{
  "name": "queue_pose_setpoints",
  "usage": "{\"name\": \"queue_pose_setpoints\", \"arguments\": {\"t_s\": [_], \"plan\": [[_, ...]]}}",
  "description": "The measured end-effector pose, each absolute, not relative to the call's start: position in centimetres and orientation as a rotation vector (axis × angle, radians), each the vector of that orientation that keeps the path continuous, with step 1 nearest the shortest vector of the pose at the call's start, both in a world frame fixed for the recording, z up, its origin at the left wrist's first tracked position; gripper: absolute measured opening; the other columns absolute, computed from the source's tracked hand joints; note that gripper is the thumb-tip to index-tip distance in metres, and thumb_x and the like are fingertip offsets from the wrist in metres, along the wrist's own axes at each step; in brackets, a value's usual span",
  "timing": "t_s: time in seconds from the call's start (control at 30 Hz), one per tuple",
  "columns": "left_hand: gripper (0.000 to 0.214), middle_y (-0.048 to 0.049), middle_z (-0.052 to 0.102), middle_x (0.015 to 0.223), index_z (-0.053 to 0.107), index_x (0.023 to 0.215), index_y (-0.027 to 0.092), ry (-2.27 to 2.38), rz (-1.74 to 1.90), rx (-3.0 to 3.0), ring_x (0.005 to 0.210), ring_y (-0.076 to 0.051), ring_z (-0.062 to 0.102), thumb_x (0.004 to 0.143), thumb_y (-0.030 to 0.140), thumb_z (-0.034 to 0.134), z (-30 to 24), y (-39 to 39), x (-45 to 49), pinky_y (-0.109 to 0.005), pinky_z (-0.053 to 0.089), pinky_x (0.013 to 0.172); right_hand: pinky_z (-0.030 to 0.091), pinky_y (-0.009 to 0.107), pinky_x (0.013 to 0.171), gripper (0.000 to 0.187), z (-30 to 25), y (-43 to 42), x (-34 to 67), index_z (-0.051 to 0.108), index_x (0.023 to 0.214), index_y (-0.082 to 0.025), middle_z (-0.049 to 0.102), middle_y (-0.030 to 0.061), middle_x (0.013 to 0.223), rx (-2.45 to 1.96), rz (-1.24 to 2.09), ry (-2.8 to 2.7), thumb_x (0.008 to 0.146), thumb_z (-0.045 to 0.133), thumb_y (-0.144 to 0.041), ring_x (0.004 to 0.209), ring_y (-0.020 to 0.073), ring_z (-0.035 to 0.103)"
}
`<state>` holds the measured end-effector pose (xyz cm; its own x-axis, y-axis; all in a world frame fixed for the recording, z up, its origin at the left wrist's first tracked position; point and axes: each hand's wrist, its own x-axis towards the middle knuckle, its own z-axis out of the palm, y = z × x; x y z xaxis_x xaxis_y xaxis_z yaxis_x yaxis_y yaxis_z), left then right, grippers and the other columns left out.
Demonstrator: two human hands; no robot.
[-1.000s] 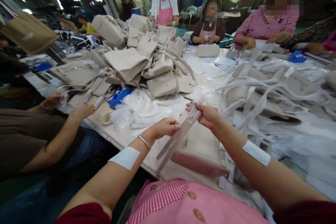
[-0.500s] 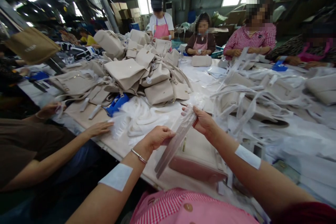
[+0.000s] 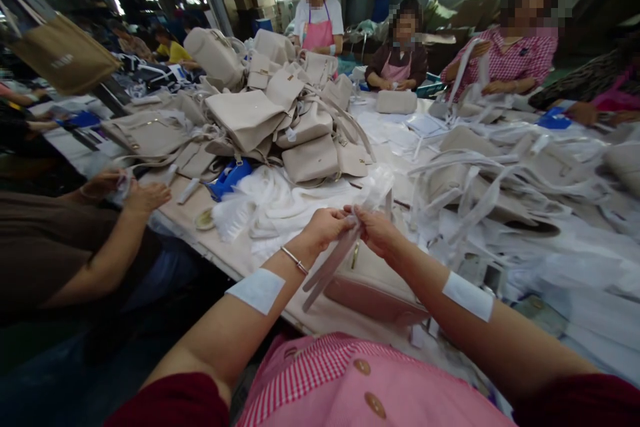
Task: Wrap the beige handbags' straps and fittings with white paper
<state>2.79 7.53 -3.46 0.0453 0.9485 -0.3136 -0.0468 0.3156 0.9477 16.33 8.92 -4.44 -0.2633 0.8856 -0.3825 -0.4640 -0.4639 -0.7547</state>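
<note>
A bag strap (image 3: 331, 261) in thin whitish wrapping hangs doubled between my hands, its lower ends slanting down to the left. My left hand (image 3: 327, 228) pinches the strap near its upper part. Right beside it, almost touching, my right hand (image 3: 379, 232) has thumb and fingers closed on the same wrapped strap. Below them a beige handbag (image 3: 373, 297) with a gold clasp lies on the table, partly covered by the strap and my right forearm. Crumpled white wrapping (image 3: 377, 188) sticks up just beyond my fingertips.
A large heap of beige handbags (image 3: 260, 117) rises ahead to the left. White sheets (image 3: 273, 203) and a blue tape dispenser (image 3: 230, 179) lie before it. Wrapped straps and bags (image 3: 480, 193) spread to the right. A co-worker's hands (image 3: 145, 195) work close on the left; others sit across.
My left hand has moved up along the strap and now meets my right hand. The strap's lower ends hang more freely. The neighbour's nearer hand has drawn back to their other hand.
</note>
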Motion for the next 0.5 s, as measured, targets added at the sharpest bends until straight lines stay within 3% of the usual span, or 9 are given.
{"name": "queue_pose_setpoints", "arguments": {"t_s": [0.13,0.3,0.5], "plan": [[0.031,0.0019,0.058,0.055,0.059,0.056,0.014,1.266,1.018,0.947,0.053,-0.009,0.049,0.052,0.031,0.084,-3.6,8.2,3.6,-0.025,0.038,0.055,0.055,0.033,0.077,0.024,-4.7,8.2,16.5,0.064,0.103,-0.016,0.074,0.0071,0.088,-0.928,1.957,-0.653,0.091,0.056,-0.035,0.084,0.0191,0.069],[0.03,0.003,0.056,0.052,0.059,0.059,0.014,1.272,1.078,0.922,0.049,-0.008,0.046,0.051,0.028,0.084,-3.4,9.4,3.5,-0.024,0.034,0.051,0.053,0.032,0.073,0.034,-3.5,9.1,17.6,0.063,0.095,-0.019,0.073,0.0051,0.086,-0.884,2.0,-0.623,0.091,0.05,-0.05,0.081,0.0182,0.067],[0.038,0.004,0.055,0.052,0.052,0.059,0.016,1.298,1.201,0.786,0.052,-0.009,0.049,0.05,0.03,0.086,-2.1,13.6,2.9,-0.024,0.037,0.053,0.049,0.028,0.065,0.031,-4.4,5.5,17.1,0.066,0.082,-0.016,0.07,0.0046,0.08,-1.075,2.103,-1.01,0.075,0.072,-0.046,0.07,0.0153,0.062]]}}
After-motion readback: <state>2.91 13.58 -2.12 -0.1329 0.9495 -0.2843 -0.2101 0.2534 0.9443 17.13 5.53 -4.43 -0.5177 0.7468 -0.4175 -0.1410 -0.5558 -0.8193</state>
